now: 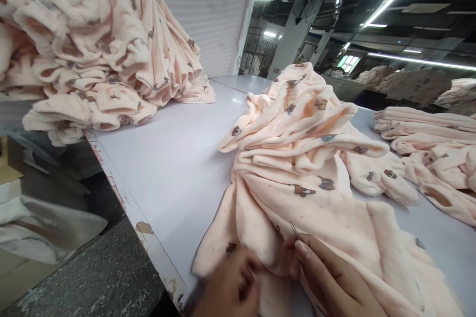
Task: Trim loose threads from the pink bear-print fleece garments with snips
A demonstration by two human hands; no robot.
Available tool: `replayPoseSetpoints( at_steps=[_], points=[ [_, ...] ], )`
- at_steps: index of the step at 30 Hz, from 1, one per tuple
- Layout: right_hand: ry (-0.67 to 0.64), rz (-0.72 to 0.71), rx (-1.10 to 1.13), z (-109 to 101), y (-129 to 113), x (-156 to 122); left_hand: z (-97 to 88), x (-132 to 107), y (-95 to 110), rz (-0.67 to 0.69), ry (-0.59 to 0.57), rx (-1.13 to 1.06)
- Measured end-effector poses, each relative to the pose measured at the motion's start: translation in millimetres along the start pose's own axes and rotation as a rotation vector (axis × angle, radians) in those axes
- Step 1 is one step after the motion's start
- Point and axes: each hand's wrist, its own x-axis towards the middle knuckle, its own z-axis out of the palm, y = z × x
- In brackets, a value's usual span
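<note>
Peach garment at the worktop's near edge

Peach garment (bear-printed fleece) lies bunched by the worktop's near edge. Left hand pinches its hem, blurred. Right hand grips thin metal snips against the cloth.
</note>
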Motion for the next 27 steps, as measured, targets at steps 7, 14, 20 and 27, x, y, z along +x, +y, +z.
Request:
replayPoseSetpoints(
  at_steps=[7,14,20,27],
  points=[
    [0.012,-0.034,0.071,2,14,1,-12.0,38,-3,0.114,0.329,0.173],
    [0.146,-0.442,-0.664,1,42,13,-7.6,68,12,0.180,0.324,-0.405],
    [0.308,-0.551,-0.825,3,49,27,-17.4,84,5,0.036,0.225,-0.459],
    [0.337,-0.466,-0.683,-6,51,29,-25.1,57,13,0.175,0.505,-0.007]
  ],
)
